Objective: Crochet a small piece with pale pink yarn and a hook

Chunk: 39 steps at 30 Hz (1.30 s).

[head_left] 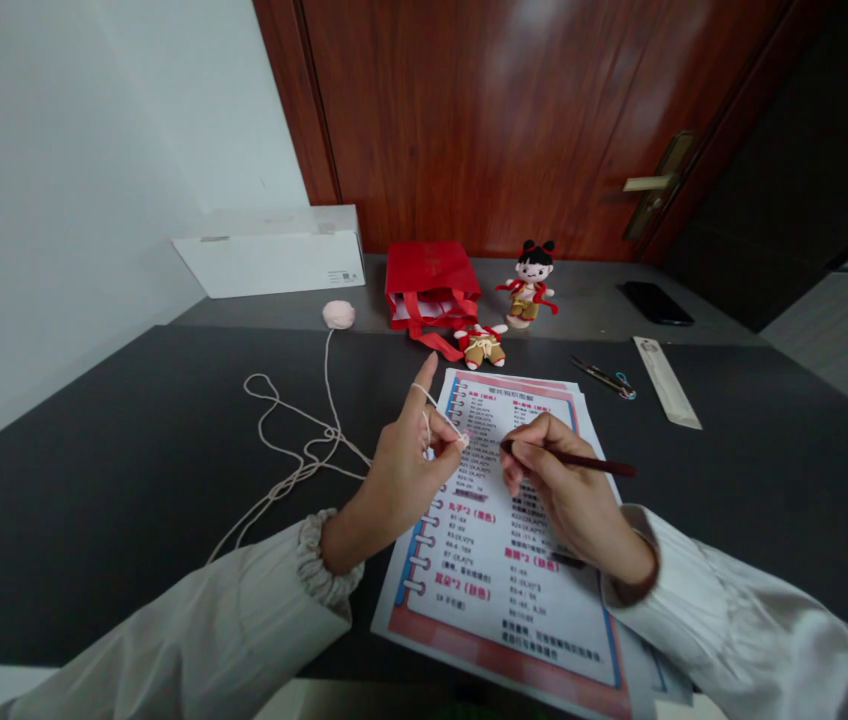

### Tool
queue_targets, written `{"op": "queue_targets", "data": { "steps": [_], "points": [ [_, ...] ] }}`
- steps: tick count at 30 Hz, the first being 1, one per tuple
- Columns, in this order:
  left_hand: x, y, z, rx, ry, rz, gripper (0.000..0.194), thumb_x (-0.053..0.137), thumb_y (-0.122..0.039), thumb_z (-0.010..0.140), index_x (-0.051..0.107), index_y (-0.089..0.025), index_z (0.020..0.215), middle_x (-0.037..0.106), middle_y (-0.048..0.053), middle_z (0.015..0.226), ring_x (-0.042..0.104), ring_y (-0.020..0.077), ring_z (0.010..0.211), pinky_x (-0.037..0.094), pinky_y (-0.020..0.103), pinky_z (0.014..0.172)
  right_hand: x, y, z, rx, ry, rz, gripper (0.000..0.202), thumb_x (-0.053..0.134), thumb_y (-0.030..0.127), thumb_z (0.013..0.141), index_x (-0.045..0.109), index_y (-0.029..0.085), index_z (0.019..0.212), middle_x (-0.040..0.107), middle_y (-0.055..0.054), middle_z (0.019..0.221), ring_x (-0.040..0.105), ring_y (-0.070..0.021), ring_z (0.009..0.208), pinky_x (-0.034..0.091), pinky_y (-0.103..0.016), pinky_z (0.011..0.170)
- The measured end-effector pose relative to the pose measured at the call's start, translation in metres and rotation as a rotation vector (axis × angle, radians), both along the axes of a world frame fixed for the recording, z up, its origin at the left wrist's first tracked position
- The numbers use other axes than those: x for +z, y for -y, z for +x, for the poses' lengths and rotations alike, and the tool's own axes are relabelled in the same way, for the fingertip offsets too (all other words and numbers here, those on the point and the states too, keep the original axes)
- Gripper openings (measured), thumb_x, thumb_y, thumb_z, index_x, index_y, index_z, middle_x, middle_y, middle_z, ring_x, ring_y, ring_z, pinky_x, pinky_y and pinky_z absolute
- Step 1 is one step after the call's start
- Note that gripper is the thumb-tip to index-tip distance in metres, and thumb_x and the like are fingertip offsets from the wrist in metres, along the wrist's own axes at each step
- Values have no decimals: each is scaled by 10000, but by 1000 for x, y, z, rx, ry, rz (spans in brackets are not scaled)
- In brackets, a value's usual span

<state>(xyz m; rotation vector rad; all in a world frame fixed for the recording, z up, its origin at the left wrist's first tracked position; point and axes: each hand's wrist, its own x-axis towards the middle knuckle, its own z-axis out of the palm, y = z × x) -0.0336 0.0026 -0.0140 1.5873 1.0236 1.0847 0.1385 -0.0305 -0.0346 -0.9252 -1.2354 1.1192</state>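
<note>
My left hand (413,460) pinches a small pale piece of crochet work (463,439) between thumb and finger. Its index finger points up with the pale yarn (304,458) looped over it. My right hand (555,475) grips a dark brown crochet hook (596,463), whose tip points left, a little apart from the crochet piece. Both hands are over a printed pattern sheet (495,610) with red headings. From my left hand the yarn trails in loose loops across the table to a pale pink yarn ball (338,315).
A crocheted doll (531,285) stands at the back beside a headless doll body (482,346) and a red gift bag (431,280). A white box (274,255) is back left. Small scissors (604,376), a white packet (666,383) and a black phone (656,303) lie right.
</note>
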Motion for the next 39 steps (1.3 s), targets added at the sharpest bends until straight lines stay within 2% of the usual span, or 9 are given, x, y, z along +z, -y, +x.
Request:
{"op": "queue_targets", "data": {
  "steps": [3,10,14,17,21,24,31,36,39],
  "points": [
    [-1,-1,-2,-16,-32,23,890,627,-117,768,147,-221,1510,581,-18,717,571,139,673,464,276,673,0,-3,2,43,-31,-28,132,584,259,863,548,197,752,599,17,656,535,-113,517,442,-259,524],
    [2,-2,-3,-51,-95,37,763,613,-100,778,299,-225,1462,591,-7,749,567,140,696,461,276,695,3,3,22,149,462,351,59,563,211,889,605,222,851,659,-45,861,612,-173,801,505,-320,730],
    [1,-1,-3,-89,-55,24,744,612,-102,781,320,-232,1453,586,-5,763,565,142,715,459,278,701,5,-3,24,108,253,155,64,633,237,841,610,197,796,639,-12,735,592,-139,646,493,-280,604],
    [1,2,-1,-114,13,-24,786,625,-93,766,290,-222,1466,563,-21,736,554,132,687,451,270,689,3,-8,22,169,-5,-48,104,672,248,805,608,180,759,638,10,656,565,-113,531,476,-263,541],
    [4,5,2,-139,112,-124,883,641,-81,745,191,-203,1495,546,-39,715,534,112,659,425,250,660,0,-10,18,266,-288,-303,98,681,217,785,593,178,767,659,16,667,562,-88,511,482,-233,525],
    [5,6,4,-150,173,-203,967,662,-99,734,96,-205,1511,545,-48,695,515,102,635,392,236,620,-1,-9,14,275,-427,-383,100,682,195,780,583,184,789,639,31,662,557,-73,533,483,-201,535],
    [6,7,3,-205,227,-333,1046,671,-82,737,-10,-247,1514,534,-62,657,479,89,586,335,238,584,4,-4,9,294,-353,-352,115,674,216,797,567,186,765,650,26,669,520,-72,514,447,-213,546],
    [8,6,3,-229,228,-355,1037,665,-85,757,-21,-276,1511,534,-60,664,488,93,591,341,250,600,1,-4,7,213,-233,-179,88,674,228,801,608,192,755,579,45,620,492,-93,563,399,-232,582],
    [9,6,2,-251,232,-371,1050,679,-95,755,-26,-281,1510,545,-57,673,494,93,593,345,251,603,-3,-6,7,182,-163,-36,32,666,218,810,648,212,785,628,22,784,554,-120,732,424,-261,717]
  ]
}}
